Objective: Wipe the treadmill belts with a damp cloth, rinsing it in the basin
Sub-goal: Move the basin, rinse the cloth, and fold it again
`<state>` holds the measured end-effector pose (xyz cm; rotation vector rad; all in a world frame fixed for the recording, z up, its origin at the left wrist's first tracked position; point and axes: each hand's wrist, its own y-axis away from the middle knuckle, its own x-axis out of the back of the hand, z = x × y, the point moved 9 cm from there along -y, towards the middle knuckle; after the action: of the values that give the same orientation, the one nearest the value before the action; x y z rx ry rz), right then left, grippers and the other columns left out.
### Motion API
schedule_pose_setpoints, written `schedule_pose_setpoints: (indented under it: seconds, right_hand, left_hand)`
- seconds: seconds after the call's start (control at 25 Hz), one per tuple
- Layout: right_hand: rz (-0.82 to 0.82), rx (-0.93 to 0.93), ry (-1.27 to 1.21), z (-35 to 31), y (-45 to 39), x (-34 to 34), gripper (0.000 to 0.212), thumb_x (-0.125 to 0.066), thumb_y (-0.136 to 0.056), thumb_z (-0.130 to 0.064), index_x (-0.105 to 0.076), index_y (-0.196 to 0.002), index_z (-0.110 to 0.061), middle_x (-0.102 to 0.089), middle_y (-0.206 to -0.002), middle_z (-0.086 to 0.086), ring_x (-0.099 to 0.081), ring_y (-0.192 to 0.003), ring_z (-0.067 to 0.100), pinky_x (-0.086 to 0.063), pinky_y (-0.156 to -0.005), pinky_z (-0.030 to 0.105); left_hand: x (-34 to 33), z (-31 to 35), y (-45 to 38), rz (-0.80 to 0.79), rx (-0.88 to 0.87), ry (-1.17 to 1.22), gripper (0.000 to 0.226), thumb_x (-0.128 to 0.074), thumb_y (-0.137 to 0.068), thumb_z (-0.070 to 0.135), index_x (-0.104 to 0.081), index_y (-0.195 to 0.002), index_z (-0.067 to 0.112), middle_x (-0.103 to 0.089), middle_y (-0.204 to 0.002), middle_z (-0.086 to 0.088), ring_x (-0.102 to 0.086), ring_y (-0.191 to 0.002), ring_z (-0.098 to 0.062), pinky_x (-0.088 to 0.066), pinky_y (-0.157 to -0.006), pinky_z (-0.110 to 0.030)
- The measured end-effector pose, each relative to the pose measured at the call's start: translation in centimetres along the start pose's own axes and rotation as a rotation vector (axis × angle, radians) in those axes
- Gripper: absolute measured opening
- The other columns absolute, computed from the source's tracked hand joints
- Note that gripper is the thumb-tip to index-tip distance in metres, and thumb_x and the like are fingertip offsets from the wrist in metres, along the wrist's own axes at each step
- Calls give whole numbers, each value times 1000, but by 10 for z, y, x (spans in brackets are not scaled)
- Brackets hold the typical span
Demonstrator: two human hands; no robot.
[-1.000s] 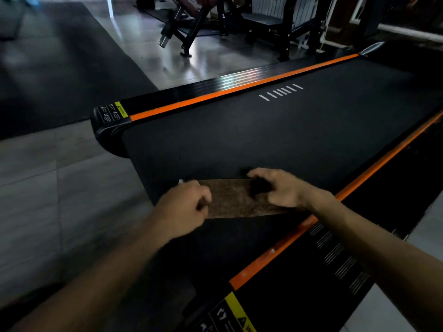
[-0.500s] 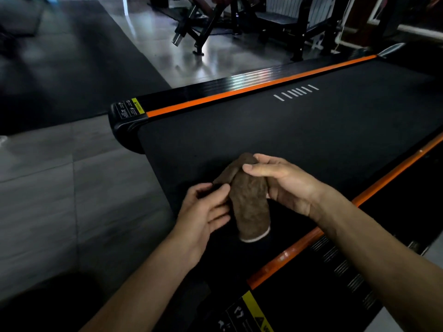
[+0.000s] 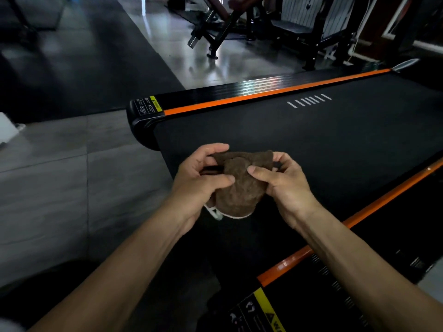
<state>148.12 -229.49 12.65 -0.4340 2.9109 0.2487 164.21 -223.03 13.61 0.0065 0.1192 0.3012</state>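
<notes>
Centre frame: left hand (image 3: 200, 178) and right hand (image 3: 281, 179) are both pinching the bunched brown cloth (image 3: 239, 185) above the treadmill belt (image 3: 311, 140). Refolding advised: flatten a clean face before pressing down.

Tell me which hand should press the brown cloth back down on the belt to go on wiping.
Right, probably. The right hand and left hand both grip the bunched cloth, but the right hangs over the belt, while the left sits nearer its end edge.
</notes>
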Motion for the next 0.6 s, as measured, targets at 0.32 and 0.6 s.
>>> schedule_pose_setpoints:
  seconds: [0.32, 0.6]
  right_hand:
    - [120, 170, 98, -11, 19, 5, 70, -81, -75, -2, -48, -128, -33, -73, -87, 8, -73, -87, 23, -60, -75, 37]
    - [-16, 344, 1144, -36, 37, 0, 13, -78, -77, -31, -68, -83, -36, -49, -103, -10, -47, -109, 15, -42, -95, 38]
  left_hand:
    - [-8, -5, 4, -24, -92, -382, 44, -68, -80, 8, -69, -115, 35, -67, -106, 6, -66, -95, -5, -57, -88, -33]
    - [-24, 8, 9, -248, -102, -528, 16, -63, -85, 21, -72, -86, 34, -69, -92, 11, -64, -94, -13, -48, -88, -36]
